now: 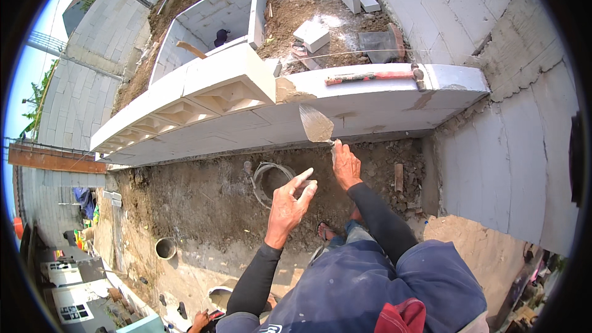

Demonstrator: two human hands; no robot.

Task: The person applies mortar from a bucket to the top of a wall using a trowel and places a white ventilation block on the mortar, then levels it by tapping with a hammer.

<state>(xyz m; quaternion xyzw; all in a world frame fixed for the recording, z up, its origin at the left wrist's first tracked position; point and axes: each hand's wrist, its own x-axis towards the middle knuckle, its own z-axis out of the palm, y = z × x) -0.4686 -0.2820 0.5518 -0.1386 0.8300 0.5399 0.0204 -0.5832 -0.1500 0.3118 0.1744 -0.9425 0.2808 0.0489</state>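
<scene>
My right hand point(347, 168) grips the handle of a pointed trowel point(316, 126), its blade tilted up in front of the low white block wall point(364, 106). Grey residue coats the blade. My left hand point(288, 207) hovers empty with fingers apart, just left of the right one. Beyond the blade, a patch of mortar point(295, 90) lies on the wall top, against the end of a row of cream vent blocks point(231, 94). A hammer point(376, 76) with a red and black handle rests along the wall top. Below my hands, a mortar bucket point(257, 192) stands on the soil.
A string point(444, 51) runs above the wall. Behind it lie loose white blocks point(316, 37) and a block enclosure point(166, 49). A tall block wall point(499, 154) bounds the right. Another bucket point(158, 250) stands left. Another person's hand point(201, 319) shows at the lower left.
</scene>
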